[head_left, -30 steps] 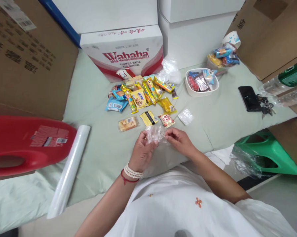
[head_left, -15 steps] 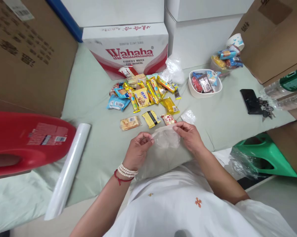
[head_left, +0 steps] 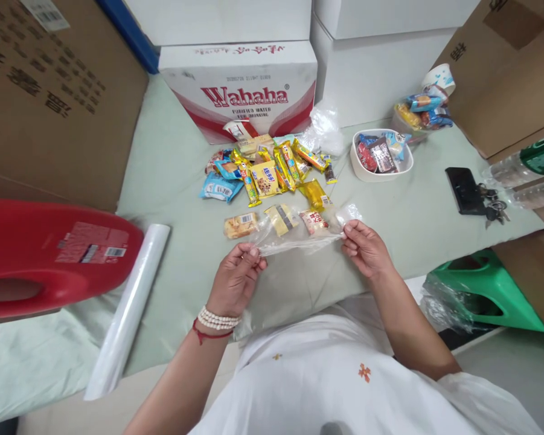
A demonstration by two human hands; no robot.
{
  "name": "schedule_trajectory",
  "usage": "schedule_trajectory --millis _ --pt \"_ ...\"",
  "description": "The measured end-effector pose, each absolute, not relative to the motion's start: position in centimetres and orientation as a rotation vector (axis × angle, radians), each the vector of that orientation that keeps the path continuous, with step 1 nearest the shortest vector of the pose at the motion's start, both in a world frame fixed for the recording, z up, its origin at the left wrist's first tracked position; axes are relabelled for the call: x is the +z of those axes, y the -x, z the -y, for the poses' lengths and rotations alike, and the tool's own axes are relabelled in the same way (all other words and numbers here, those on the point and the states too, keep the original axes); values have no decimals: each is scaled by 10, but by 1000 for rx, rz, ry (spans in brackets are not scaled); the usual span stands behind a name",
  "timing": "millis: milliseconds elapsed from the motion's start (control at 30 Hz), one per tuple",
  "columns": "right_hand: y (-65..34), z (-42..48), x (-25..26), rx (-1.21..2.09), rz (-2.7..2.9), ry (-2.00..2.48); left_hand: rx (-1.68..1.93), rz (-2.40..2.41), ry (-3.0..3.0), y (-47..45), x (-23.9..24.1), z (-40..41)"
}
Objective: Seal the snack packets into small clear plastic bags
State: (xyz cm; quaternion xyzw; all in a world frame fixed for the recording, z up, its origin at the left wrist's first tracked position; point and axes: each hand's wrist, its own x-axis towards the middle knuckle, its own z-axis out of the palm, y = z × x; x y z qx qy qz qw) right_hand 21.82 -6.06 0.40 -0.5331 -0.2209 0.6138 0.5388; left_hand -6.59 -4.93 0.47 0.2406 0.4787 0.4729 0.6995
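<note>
A clear plastic bag (head_left: 299, 243) is stretched between my hands, its edge drawn into a straight line. My left hand (head_left: 236, 277) pinches one end of that edge, my right hand (head_left: 366, 248) the other. Through or just beyond the film lie a yellow packet with a dark band (head_left: 281, 220) and a small red-and-white packet (head_left: 314, 223). Left of these is a wrapped pastry (head_left: 241, 226). Behind them rests a heap of snack packets, with a yellow cookie packet (head_left: 266, 179) at its front. A folded piece of clear plastic (head_left: 348, 212) lies near my right fingers.
A white tub (head_left: 377, 177) and a clear container (head_left: 406, 128) hold snacks at the right. A Wahaha carton (head_left: 244, 81) stands at the back. A phone (head_left: 464, 191) with keys (head_left: 496, 210) lies right; a red jug (head_left: 63, 257) and white roll (head_left: 127, 311) lie left.
My hands have moved apart, pulling the bag's edge wide and taut. The bag has gone from hanging down below my fingers to spreading forward over the front packets.
</note>
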Motion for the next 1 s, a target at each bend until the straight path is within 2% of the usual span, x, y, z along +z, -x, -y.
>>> schedule_trajectory --millis 200,300,367,400,500,633,1000 --pt "-231 94 -4 1339 833 1560 1044 -1033 -468 65 0 58" --pt "-240 109 9 861 1158 1776 1019 -1013 -500 59 1 61" --pt "-238 112 22 539 1327 1779 1013 -1002 -535 54 1 63" --pt "-234 111 28 479 1418 1726 1008 -993 -555 51 1 64" --pt "-215 95 34 569 1794 1464 979 -961 -607 47 4 66" --pt "-192 70 18 810 2190 1290 939 -997 -635 47 6 68" --pt "-204 78 23 1427 1473 1371 886 -1040 -653 47 -5 71"
